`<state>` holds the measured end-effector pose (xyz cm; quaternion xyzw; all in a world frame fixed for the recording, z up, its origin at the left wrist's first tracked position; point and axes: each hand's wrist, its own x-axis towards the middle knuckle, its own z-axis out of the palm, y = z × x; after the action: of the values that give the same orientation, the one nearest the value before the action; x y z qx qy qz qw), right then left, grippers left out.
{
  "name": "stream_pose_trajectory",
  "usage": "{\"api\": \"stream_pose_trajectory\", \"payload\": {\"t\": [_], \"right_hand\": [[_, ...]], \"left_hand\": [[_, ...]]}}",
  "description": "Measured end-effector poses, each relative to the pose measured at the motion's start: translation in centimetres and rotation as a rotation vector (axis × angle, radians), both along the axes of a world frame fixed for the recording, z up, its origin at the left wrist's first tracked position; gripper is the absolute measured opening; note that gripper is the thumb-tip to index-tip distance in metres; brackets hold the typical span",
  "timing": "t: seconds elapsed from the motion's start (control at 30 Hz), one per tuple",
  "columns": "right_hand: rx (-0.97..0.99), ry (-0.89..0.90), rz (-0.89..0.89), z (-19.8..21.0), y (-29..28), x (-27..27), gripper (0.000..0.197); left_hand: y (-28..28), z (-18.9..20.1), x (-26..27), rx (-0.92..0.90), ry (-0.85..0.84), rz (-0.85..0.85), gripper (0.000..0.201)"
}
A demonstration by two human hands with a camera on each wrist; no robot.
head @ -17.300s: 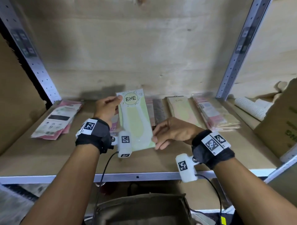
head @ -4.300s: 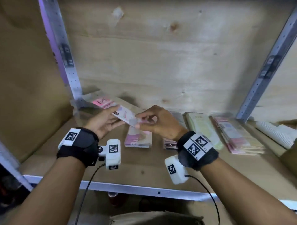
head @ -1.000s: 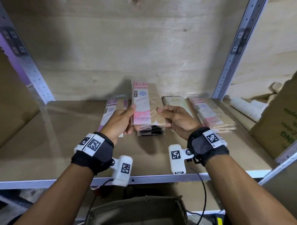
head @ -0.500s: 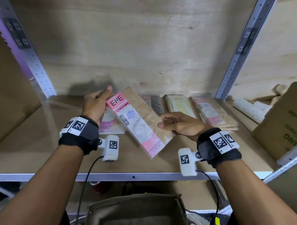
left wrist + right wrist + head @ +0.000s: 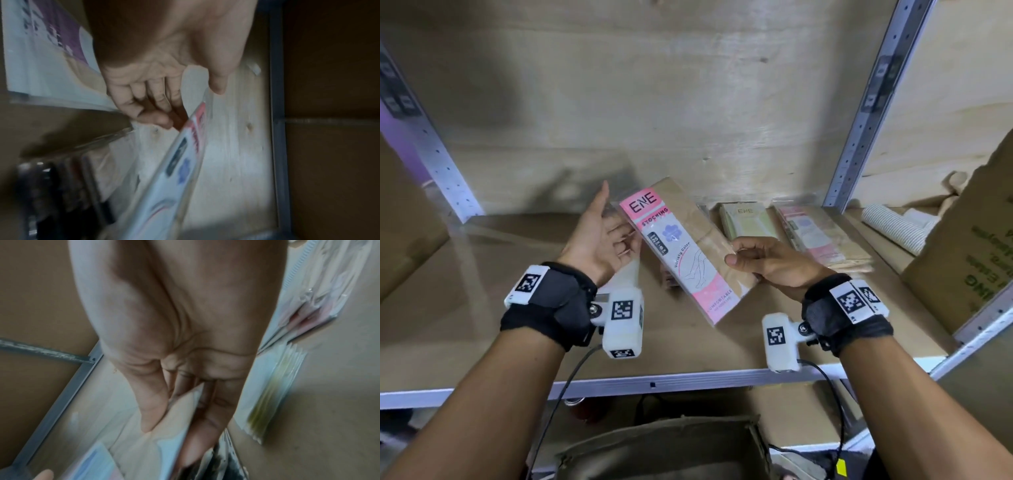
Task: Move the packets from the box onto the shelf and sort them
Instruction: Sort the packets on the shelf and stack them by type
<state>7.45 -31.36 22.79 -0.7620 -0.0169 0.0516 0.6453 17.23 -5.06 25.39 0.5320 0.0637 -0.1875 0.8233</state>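
Observation:
A pink and tan ENE stocking packet hangs tilted over the shelf board, with its top toward the back wall. My right hand pinches its right edge between thumb and fingers, which the right wrist view shows too. To the left of the packet's top corner is my left hand, palm turned up, thumb straight and fingers loose behind the clear wrapper. Under the held packet lies a stack of dark packets. A purple and white packet lies beneath my left hand.
A green packet stack and a pink-tan stack lie at the back right. Grey metal uprights frame the bay. A cardboard box and a striped cloth roll stand further right. An olive bag sits below the shelf rail.
One second ago both hands held the packet upright over the dark stack; it now hangs tilted left. My left hand has let go of the top corner and turned palm up.

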Motion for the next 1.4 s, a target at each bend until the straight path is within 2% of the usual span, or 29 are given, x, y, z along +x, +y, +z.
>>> {"api": "stream_pose_trajectory", "payload": {"t": [0.07,0.13,0.23,0.3,0.5,0.63,0.73,0.83,1.1,1.23,1.4], "right_hand": [[0.037,-0.016,-0.054,0.0,-0.7,-0.1,0.011],[0.082,-0.044,-0.105,0.0,-1.4,-0.2,0.019],[0.158,-0.070,-0.168,0.1,-2.2,-0.7,0.013],[0.154,-0.063,-0.190,0.0,-2.9,-0.8,0.013],[0.036,-0.011,-0.289,-0.6,-5.9,-1.0,0.018],[-0.029,-0.087,-0.502,-0.5,-8.8,-0.4,0.027],[-0.200,-0.147,-0.688,-0.1,-11.6,-0.1,0.026],[-0.318,-0.171,-0.788,0.3,-14.1,-0.1,0.024],[-0.480,-0.033,-0.885,0.1,-17.5,-0.9,0.044],[-0.526,0.027,-0.878,-0.8,-18.4,-1.2,0.036],[-0.572,0.070,-0.864,-1.4,-18.8,-1.4,0.032]], "left_hand": [[-1.7,-0.6,-1.1,0.116,-0.101,-0.132,0.060],[-3.5,-1.2,-2.5,0.251,-0.207,-0.250,0.059],[-5.7,-2.0,-4.3,0.371,-0.360,-0.450,0.043],[-6.6,-2.5,-4.9,0.414,-0.438,-0.527,0.039],[-9.5,-3.1,-5.1,0.446,-0.447,-0.424,0.033],[-13.7,-2.5,-4.4,0.405,-0.429,-0.396,0.030],[-18.0,-1.9,-3.7,0.409,-0.444,-0.374,0.028],[-22.0,-1.4,-3.1,0.431,-0.452,-0.403,0.031],[-28.5,-2.2,-2.0,0.554,-0.378,-0.431,0.027],[-29.7,-2.4,-2.3,0.588,-0.321,-0.464,0.018],[-30.4,-2.7,-2.4,0.621,-0.294,-0.461,0.020]]}}
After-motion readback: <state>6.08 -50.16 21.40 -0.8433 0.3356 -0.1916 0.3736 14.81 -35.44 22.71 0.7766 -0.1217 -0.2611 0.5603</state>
